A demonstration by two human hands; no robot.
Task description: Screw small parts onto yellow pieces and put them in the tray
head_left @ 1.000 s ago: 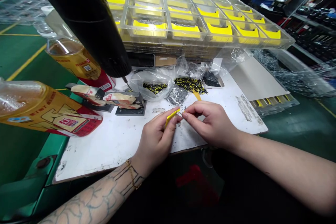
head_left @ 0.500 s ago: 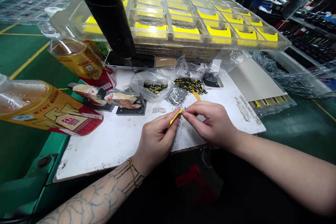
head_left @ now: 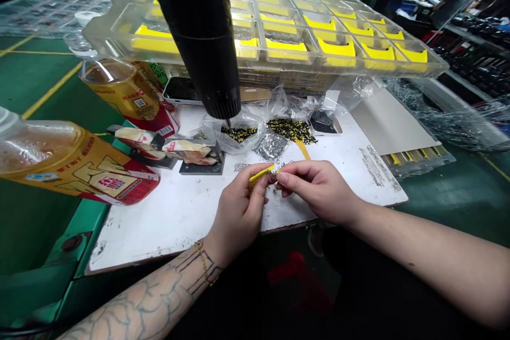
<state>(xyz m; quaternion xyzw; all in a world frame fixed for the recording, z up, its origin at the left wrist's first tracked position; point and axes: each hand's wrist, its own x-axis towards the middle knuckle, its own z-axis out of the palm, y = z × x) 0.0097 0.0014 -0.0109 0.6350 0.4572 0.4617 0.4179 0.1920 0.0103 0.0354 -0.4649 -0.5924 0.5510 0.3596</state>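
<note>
My left hand pinches a small yellow plastic part between thumb and fingers, above the near edge of the white work board. Close against the part's right end, my right hand is closed in a pinch. Whatever its fingertips hold is too small to make out. Just beyond both hands lie a heap of small silvery pieces, a clear bag of yellow-and-black pieces and a loose pile of the same pieces. A black power screwdriver hangs bit-down over the bag.
A clear compartment tray with yellow parts spans the back. Drink bottles stand at the left. Two dark blocks with taped tops sit beside them. A phone lies under the tray, and a small box of black bits is behind.
The hanging screwdriver has swung right and lower, over the bag. In my left hand the yellow part has turned and shows more of its face. My right fingers have curled in and dropped slightly.
</note>
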